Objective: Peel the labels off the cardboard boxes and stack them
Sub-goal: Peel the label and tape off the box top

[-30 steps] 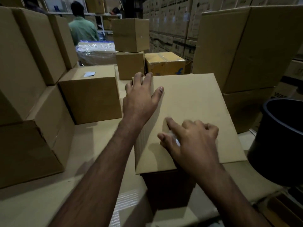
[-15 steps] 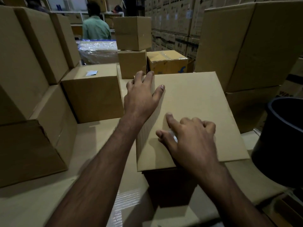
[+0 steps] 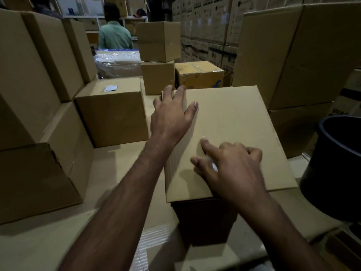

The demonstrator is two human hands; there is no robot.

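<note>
Change since a second ago: little. Your hands keep their places on the box; the right index finger has crept slightly farther along the lid, and the view has shifted a touch, so the person in green at the back now sits more to the right.

Left to right:

1. Stacked plain cartons (image 3: 29, 94), far left, on the table (image 3: 58, 231). No print visible.
2. Side box (image 3: 113, 112), near the stack. A small pale label (image 3: 110, 88) lies on its top; its writing is too small to read.
3. Person in a green shirt (image 3: 115, 36), back turned, well behind; a film-wrapped bundle (image 3: 117, 63) stands in front of them.
4. Your left hand (image 3: 172, 116): fingers straight and spread, flat on the far left corner of the main box (image 3: 234, 118).
5. Main box: centre, on the table, lid closed and plain.
6. Your right hand (image 3: 230, 165): index finger stretched out and pressing the lid, thumb beside it, other fingers curled. A pale scrap (image 3: 214, 165) shows under the thumb; whether it is pinched cannot be told.
7. Yellow taped box (image 3: 199, 75) behind, with a blue mark, partly hidden and unreadable.
8. Printed cartons (image 3: 207, 30) at the back wall; print too dim to read.
9. Dark bin (image 3: 340, 163), far right.
</note>
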